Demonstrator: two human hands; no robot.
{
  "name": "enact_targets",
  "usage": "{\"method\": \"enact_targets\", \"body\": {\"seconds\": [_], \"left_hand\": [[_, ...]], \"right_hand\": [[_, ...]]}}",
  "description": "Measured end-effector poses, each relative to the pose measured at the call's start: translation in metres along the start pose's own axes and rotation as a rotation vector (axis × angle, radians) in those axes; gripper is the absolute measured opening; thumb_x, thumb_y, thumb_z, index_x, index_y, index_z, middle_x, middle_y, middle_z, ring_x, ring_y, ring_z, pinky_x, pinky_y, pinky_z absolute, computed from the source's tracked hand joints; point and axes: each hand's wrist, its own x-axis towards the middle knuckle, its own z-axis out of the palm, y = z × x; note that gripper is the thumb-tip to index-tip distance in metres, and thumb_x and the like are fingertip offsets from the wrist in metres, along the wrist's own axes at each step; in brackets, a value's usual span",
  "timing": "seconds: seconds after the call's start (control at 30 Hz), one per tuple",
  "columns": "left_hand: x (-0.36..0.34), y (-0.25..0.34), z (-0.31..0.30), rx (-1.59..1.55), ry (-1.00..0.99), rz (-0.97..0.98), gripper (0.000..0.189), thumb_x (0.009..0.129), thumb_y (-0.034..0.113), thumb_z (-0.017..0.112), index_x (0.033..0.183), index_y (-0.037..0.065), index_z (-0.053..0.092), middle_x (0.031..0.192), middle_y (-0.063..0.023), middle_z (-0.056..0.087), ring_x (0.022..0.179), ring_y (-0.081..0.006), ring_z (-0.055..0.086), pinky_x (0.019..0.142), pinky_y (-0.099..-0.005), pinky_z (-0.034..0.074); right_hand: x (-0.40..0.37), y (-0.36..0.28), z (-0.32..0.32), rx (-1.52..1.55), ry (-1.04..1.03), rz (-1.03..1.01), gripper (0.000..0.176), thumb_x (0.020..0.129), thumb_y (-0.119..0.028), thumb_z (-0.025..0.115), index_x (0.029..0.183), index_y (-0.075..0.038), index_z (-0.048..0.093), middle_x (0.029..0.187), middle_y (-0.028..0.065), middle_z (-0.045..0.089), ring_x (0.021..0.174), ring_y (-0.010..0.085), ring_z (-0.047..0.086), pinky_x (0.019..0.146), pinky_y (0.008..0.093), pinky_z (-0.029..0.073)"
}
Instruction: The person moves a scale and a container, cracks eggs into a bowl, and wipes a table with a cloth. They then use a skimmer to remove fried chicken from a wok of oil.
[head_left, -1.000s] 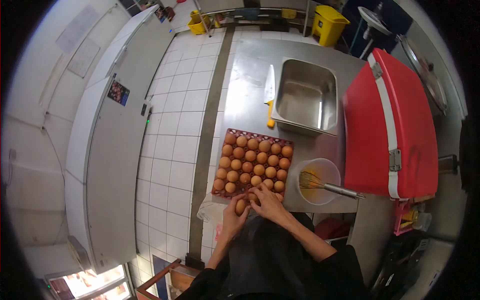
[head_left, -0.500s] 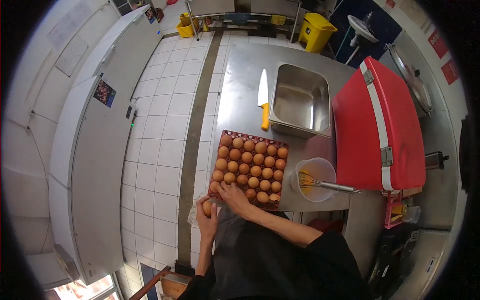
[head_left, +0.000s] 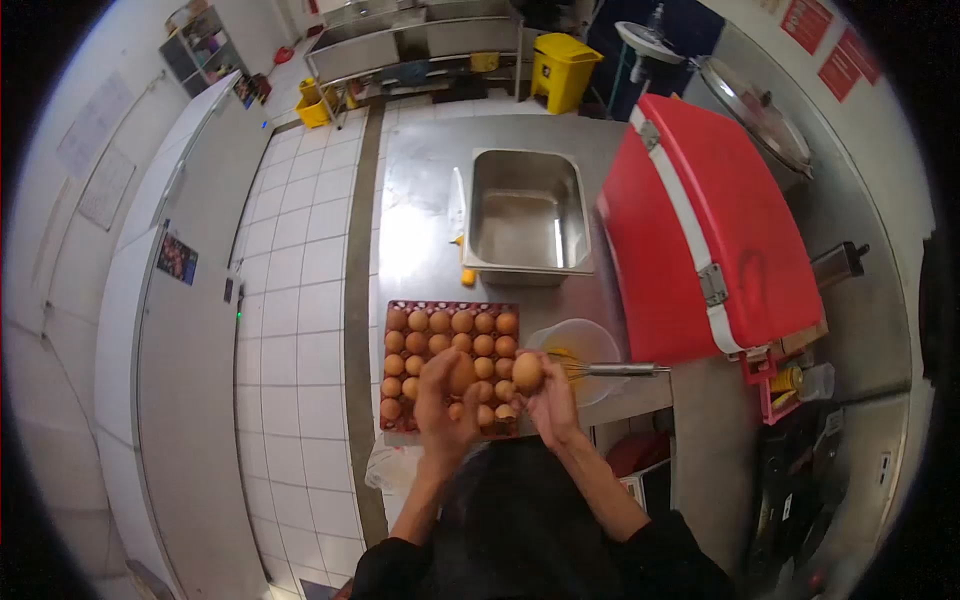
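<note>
The left hand [head_left: 446, 408] hides part of the egg tray [head_left: 430, 305], the right hand [head_left: 553, 405] part of the bowl [head_left: 605, 342], and the red signs [head_left: 806, 24] are too small to read.

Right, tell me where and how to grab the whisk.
Best grip the whisk by its metal handle, probably from the near side: it juts out sideways past the bowl, while the wires sit inside and the red cooler stands beyond. The right hand should first put down its egg.
</note>
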Motion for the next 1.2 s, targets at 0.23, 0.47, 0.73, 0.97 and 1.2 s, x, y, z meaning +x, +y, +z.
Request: {"method": "enact_targets", "body": {"seconds": [0.23,0.47,0.73,0.97,1.2], "left_hand": [[-0.001,0.027,0.094,-0.083,-0.198,0.242,0.052,0.076,0.001,0.073,0.125,0.000,0.054,0.125,-0.0201,0.056,0.116,-0.0358,0.055,0.096,-0.0409,0.047],[-0.010,0.030,0.128,-0.215,-0.169,0.139,0.050,0.077,0.001,0.073,0.123,0.000,0.054,0.125,-0.0202,0.056,0.116,-0.0348,0.056,0.097,-0.0396,0.047],[-0.011,0.027,0.134,-0.164,-0.239,0.130,0.050,0.077,-0.001,0.069,0.123,-0.001,0.051,0.121,-0.0203,0.057,0.113,-0.0343,0.057,0.096,-0.0374,0.046],[0.023,0.035,0.113,-0.133,-0.549,-0.042,0.043,0.077,0.002,0.063,0.119,0.001,0.055,0.118,-0.0209,0.059,0.110,-0.0346,0.058,0.094,-0.0377,0.045],[0.029,0.027,0.112,-0.041,-0.723,-0.011,0.043,0.079,0.007,0.068,0.120,0.000,0.057,0.104,-0.0172,0.067,0.098,-0.0269,0.066,0.085,-0.0342,0.050]], "right_hand": [[-0.033,-0.028,-0.025,0.130,0.252,-0.149,0.044,0.102,-0.043,0.029,0.123,-0.008,0.047,0.110,0.0045,0.054,0.100,0.0153,0.054,0.091,0.0347,0.045],[-0.038,-0.046,-0.039,0.250,0.250,-0.200,0.041,0.100,-0.038,0.035,0.127,-0.010,0.047,0.116,0.0032,0.052,0.107,0.0141,0.052,0.096,0.0318,0.042],[-0.025,-0.041,-0.058,0.045,0.327,-0.240,0.041,0.100,-0.040,0.039,0.128,-0.011,0.048,0.104,0.0026,0.053,0.090,0.0112,0.054,0.082,0.0308,0.045],[-0.036,-0.086,-0.083,-0.270,-0.066,-0.018,0.036,0.099,-0.030,0.051,0.126,-0.006,0.050,0.107,0.0054,0.057,0.085,0.0116,0.055,0.069,0.0251,0.049],[-0.039,-0.089,-0.091,-0.725,0.004,-0.270,0.045,0.089,-0.019,0.067,0.126,-0.001,0.051,0.115,0.0142,0.059,0.103,0.0210,0.061,0.082,0.0325,0.054]]}}
